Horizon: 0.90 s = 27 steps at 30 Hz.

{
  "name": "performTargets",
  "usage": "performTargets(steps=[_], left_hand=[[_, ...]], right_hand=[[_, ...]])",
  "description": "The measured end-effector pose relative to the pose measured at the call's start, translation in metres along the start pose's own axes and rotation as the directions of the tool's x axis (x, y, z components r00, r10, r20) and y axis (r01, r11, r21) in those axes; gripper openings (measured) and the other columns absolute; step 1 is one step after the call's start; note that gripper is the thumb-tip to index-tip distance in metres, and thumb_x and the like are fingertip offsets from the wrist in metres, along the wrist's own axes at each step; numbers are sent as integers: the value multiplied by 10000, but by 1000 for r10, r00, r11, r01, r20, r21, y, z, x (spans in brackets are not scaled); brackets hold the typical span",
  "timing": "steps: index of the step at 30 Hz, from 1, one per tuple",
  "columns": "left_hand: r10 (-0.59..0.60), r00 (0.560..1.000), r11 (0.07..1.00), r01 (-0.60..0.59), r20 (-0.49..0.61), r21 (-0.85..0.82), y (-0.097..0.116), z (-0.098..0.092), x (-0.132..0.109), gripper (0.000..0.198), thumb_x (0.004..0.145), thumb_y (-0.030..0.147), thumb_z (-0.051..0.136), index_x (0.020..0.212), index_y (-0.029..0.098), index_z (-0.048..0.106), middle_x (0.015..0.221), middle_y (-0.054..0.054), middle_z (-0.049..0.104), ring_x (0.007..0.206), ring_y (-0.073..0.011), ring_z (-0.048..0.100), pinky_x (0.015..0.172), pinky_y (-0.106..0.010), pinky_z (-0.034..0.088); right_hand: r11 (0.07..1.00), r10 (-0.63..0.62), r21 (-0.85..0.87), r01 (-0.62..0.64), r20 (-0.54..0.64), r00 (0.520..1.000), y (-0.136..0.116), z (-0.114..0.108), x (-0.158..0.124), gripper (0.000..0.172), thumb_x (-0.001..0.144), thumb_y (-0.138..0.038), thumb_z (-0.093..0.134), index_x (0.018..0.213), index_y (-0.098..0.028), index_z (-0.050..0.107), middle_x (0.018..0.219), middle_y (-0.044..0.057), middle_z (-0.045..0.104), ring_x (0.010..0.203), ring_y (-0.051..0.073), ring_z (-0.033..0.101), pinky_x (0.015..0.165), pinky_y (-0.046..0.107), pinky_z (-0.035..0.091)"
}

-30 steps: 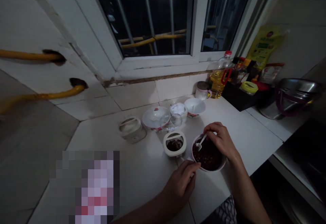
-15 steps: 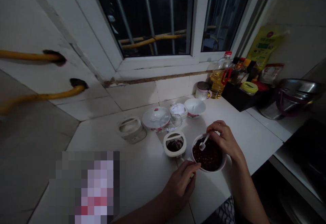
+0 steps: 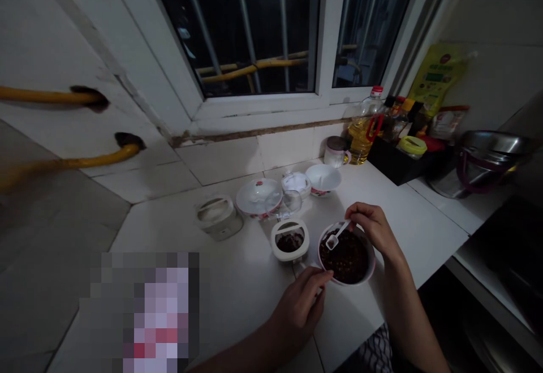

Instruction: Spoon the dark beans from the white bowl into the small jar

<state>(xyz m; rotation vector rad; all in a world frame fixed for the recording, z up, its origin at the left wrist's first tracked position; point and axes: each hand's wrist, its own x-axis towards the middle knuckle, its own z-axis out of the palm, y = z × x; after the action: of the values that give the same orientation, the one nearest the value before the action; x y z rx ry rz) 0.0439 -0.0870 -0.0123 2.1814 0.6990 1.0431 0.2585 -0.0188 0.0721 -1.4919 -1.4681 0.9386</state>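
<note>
My right hand (image 3: 370,227) pinches a small white plastic spoon (image 3: 339,234) by its handle, its scoop over a bowl. That bowl (image 3: 372,271) is light-coloured and round, holding a dark, coarse mixture (image 3: 350,260) with paler bits. At its near left rim, my left hand (image 3: 301,302) has its fingertips closed on the edge. A white-rimmed container (image 3: 291,255) with similar dark contents stands just left of the bowl. How the left thumb meets the bowl is partly hidden.
Behind are flower-patterned bowls (image 3: 259,206) (image 3: 323,183), a clear-lidded jar of white grains (image 3: 297,180) and another lidded container (image 3: 219,220). An oil bottle (image 3: 360,141), a black box of condiments (image 3: 394,166) and a steel pot (image 3: 453,178) line the right back. A pixelated patch (image 3: 161,311) covers the left front.
The spoon has lifted slightly and shifted left in the bowl, showing more of its handle. My right hand's fingers have moved a little; my left hand stays at the rim.
</note>
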Motion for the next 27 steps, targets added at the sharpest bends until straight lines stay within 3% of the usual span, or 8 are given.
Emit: performTargets(steps=[4, 7, 10, 13, 27], left_hand=[[2, 1000, 1000, -2, -2, -1, -2, 1, -2, 417, 896, 36, 419, 1273, 208, 470, 1012, -86, 599, 883, -174, 593, 742, -262, 531], [-9, 1000, 1000, 9, 1, -9, -2, 1, -2, 415, 896, 35, 428, 1272, 203, 475, 1016, -83, 600, 889, -170, 595, 743, -252, 525], [-2, 1000, 1000, 2, -3, -13, -2, 1, -1, 420, 900, 37, 430, 1282, 205, 472, 1037, -88, 598, 906, -171, 594, 737, -244, 520], [7, 1000, 1000, -7, -6, -21, -1, 0, 0, 428, 903, 38, 421, 1292, 210, 466, 1040, -87, 596, 895, -168, 593, 733, -246, 521], [8, 1000, 1000, -8, 6, -3, -1, 0, 0, 406, 901, 40, 415, 1268, 206, 465, 1028, -90, 596, 887, -173, 594, 743, -269, 533]], right_hand=[[965, -179, -176, 194, 97, 979, -3, 4, -3, 151, 704, -193, 497, 654, -230, 634, 554, -10, 607, 806, 219, 570, 875, 375, 385], [959, -205, -157, 237, 200, 958, -5, 6, -3, 164, 717, -183, 491, 662, -234, 637, 509, -29, 589, 752, 200, 568, 961, 394, 329], [993, -87, -65, 96, 131, 988, -4, 7, -1, 140, 683, -218, 497, 644, -212, 631, 501, -25, 576, 631, 175, 543, 756, 324, 404], [996, 64, 56, -67, 49, 997, -3, 4, 1, 138, 638, -259, 508, 637, -192, 629, 477, -29, 551, 505, 144, 481, 556, 272, 350], [982, 67, 181, -54, -61, 996, 0, 0, 4, 120, 602, -266, 551, 606, -190, 644, 446, -26, 567, 505, 149, 512, 605, 287, 404]])
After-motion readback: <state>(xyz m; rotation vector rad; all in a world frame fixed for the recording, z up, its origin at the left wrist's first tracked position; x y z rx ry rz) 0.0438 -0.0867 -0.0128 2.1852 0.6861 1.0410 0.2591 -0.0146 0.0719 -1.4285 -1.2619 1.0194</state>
